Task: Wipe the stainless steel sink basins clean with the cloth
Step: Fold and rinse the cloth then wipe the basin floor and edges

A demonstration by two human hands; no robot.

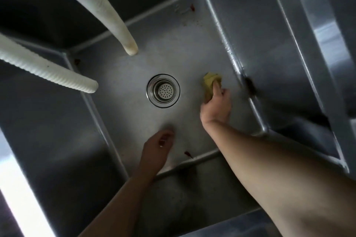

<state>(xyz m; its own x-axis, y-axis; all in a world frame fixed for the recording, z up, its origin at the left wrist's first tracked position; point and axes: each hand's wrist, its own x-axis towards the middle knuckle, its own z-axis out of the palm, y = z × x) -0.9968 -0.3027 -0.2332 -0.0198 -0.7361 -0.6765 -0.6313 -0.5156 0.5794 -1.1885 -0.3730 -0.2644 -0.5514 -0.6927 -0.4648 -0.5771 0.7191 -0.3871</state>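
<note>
I look straight down into a deep stainless steel sink basin (134, 59) with a round perforated drain (163, 90) in the middle of its floor. My right hand (215, 107) grips a bunched yellow cloth (211, 82) and presses it on the basin floor, right of the drain and close to the right wall. My left hand (157, 148) hangs low over the floor near the front wall, fingers loosely curled, holding nothing. Small reddish specks lie on the floor at the far right corner (191, 7) and near the front edge (187, 154).
Two white hoses reach in from the upper left: a smooth one (117, 25) ending above the back of the floor and a ribbed one (48, 67) ending left of the drain. A dark smear (250, 86) marks the right wall seam. A second basin's wall (279, 54) lies to the right.
</note>
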